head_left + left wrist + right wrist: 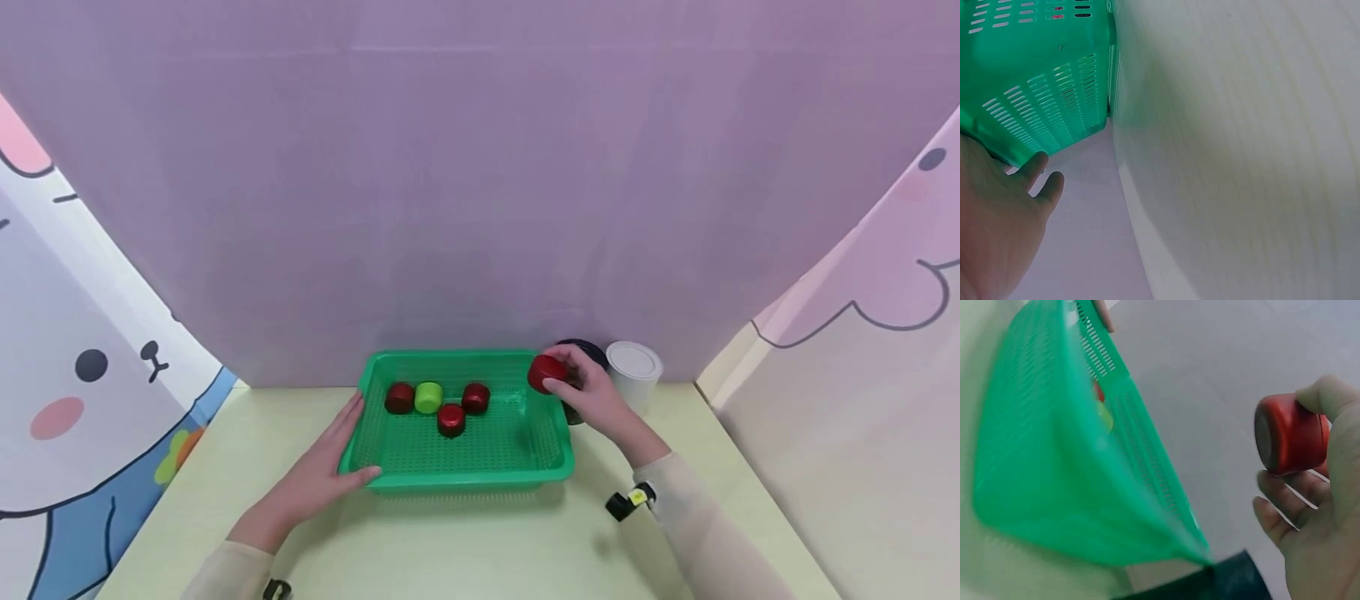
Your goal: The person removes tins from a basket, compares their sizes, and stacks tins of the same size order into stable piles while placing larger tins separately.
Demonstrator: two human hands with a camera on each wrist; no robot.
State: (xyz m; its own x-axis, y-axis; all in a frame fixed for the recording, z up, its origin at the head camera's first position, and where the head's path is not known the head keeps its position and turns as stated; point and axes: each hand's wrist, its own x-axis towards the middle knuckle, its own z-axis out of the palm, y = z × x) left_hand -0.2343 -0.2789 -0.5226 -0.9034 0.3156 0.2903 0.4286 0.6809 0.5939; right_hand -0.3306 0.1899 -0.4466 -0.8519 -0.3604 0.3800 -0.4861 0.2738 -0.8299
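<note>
My right hand (592,396) holds a small red metallic tin (547,374) between thumb and fingers, over the right rim of a green plastic basket (480,481). In the right wrist view the tin (1291,434) lies tilted on its side, its flat grey end facing the basket. My left hand (322,467) rests at the basket's left side, fingers straight along the outer wall and thumb on the front rim. Inside the basket, toward the left and middle, are a light green tin (428,397) and 3 red tins, one of them (451,420) nearer the front.
Behind my right hand stands a dark container (592,350), partly hidden. A white lidded canister (636,375) stands to its right. The pale table (480,550) ends at a purple backdrop (480,208), with printed cloth panels on both sides.
</note>
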